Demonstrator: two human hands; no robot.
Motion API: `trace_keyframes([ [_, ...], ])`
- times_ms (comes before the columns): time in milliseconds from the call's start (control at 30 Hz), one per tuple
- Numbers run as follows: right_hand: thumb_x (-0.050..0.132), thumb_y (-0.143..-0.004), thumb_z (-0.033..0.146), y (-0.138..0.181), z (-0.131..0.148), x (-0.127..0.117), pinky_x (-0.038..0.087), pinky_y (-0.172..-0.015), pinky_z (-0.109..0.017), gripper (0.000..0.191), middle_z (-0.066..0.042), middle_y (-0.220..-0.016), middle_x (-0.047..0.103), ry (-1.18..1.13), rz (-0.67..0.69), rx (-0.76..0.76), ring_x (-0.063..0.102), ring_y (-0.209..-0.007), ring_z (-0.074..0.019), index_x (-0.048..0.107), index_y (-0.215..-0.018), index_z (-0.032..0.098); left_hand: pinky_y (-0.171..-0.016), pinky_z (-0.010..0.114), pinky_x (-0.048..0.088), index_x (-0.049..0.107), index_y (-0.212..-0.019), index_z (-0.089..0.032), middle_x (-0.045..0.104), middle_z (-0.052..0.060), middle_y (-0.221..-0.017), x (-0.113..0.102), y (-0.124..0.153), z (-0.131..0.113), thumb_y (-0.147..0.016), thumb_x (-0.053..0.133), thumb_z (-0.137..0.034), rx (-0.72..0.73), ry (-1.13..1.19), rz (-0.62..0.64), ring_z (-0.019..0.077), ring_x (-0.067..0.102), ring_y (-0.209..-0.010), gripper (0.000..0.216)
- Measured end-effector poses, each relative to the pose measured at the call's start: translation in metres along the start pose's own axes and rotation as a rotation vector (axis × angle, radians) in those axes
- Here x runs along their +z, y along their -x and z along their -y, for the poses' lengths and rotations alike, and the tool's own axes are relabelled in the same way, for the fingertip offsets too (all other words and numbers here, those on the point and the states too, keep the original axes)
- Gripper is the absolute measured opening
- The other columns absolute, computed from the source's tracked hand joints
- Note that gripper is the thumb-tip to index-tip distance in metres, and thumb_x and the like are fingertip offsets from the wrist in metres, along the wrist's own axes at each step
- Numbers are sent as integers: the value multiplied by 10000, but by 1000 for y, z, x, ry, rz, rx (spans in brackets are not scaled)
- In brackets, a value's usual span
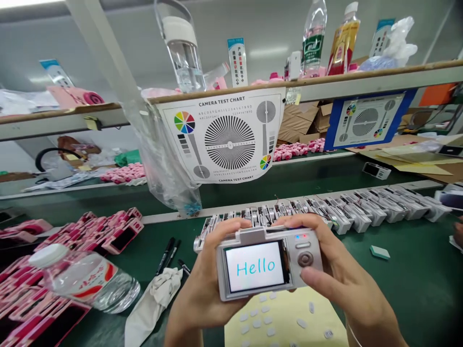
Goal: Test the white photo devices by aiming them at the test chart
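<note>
I hold a small grey toy camera (268, 262) in both hands above the green bench. Its back screen is lit and reads "Hello", with red and blue lights and a round pad beside it. My left hand (203, 284) wraps round the camera's left side, fingers over the top. My right hand (334, 270) grips the right side, thumb lying under the round pad. The lens end faces a camera test chart (224, 137) hanging from the shelf edge ahead. Behind the camera runs a row of several grey camera bodies (347, 207).
Pink camera shells (90, 231) are piled at the left, with a lying water bottle (87, 279), a white cloth (159, 294) and black pens (168, 253). A yellow sheet with small white pads (285, 320) lies below my hands. Bottles stand on the shelf (361, 77); a clear plastic bag (159, 159) hangs down.
</note>
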State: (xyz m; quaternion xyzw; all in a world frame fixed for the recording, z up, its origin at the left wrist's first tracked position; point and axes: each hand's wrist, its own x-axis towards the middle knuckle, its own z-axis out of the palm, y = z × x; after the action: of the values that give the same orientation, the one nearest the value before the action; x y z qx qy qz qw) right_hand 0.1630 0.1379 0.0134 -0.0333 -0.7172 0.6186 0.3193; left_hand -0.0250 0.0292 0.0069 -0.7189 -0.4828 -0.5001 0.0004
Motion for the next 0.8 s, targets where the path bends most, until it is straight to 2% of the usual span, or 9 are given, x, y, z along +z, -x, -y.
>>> trace_keyframes([
  [67, 487, -875, 342, 2, 2, -4, 516, -810, -299, 314, -46, -1206, 467, 93, 23, -62, 516, -1067, -223, 417, -1181, 343, -965, 433, 418, 259, -1319, -230, 426, 119, -1265, 1, 0, 5, -659, 669, -137, 35, 3, 0, 280, 428, -1188, 783],
  [133, 433, -902, 285, 1, 2, -7, 476, -885, -324, 295, -35, -1272, 404, 152, 60, -102, 443, -1166, -229, 400, -1182, 372, -976, 423, 412, 259, -1322, -229, 426, 117, -1271, 0, 0, 7, -657, 650, -89, 64, -28, -9, 267, 407, -1210, 783],
  [267, 404, -919, 246, -1, 1, -6, 471, -893, -330, 313, -24, -1294, 370, 114, 132, -84, 441, -1181, -212, 368, -1182, 412, -973, 411, 428, 269, -1320, -194, 464, 129, -1235, -3, 3, 4, -660, 654, -87, 100, -72, -23, 249, 436, -1187, 771],
  [367, 443, -911, 273, -2, -2, -4, 497, -849, -306, 309, -33, -1278, 416, -9, 103, -79, 508, -1118, -198, 379, -1181, 408, -914, 411, 477, 277, -1318, -181, 469, 144, -1224, -5, 5, -3, -705, 646, -110, 183, -140, -66, 252, 467, -1156, 719],
  [467, 441, -913, 215, 0, -6, -4, 486, -871, -294, 309, -32, -1225, 488, 25, 59, -198, 516, -1112, -177, 420, -1166, 392, -917, 475, 465, 323, -1293, -158, 462, 158, -1244, -4, 3, -9, -736, 619, -74, 325, -366, -175, 276, 473, -1154, 636],
  [600, 422, -897, 123, 2, -8, -10, 472, -888, -400, 330, -53, -1171, 533, 191, 55, -376, 504, -1124, -224, 460, -1120, 364, -897, 488, 483, 502, -1017, -98, 508, 160, -1186, -1, -3, -10, -695, 605, 24, 474, -627, -313, 290, 494, -1131, 359],
  [700, 388, -891, 102, 2, -6, -13, 437, -914, -479, 364, -49, -1162, 536, 276, 86, -418, 518, -1106, -244, 472, -1103, 387, -869, 450, 515, 512, -855, -103, 517, 154, -1187, 0, -6, -8, -667, 571, 80, 552, -722, -387, 265, 514, -1113, 269],
  [800, 390, -902, 146, 1, -4, -13, 422, -927, -494, 358, -27, -1132, 549, 281, 87, -492, 547, -1056, -236, 491, -1107, 422, -822, 412, 547, 502, -786, -128, 516, 121, -1213, 3, -4, -8, -674, 506, 92, 603, -753, -465, 222, 545, -1073, 247],
])
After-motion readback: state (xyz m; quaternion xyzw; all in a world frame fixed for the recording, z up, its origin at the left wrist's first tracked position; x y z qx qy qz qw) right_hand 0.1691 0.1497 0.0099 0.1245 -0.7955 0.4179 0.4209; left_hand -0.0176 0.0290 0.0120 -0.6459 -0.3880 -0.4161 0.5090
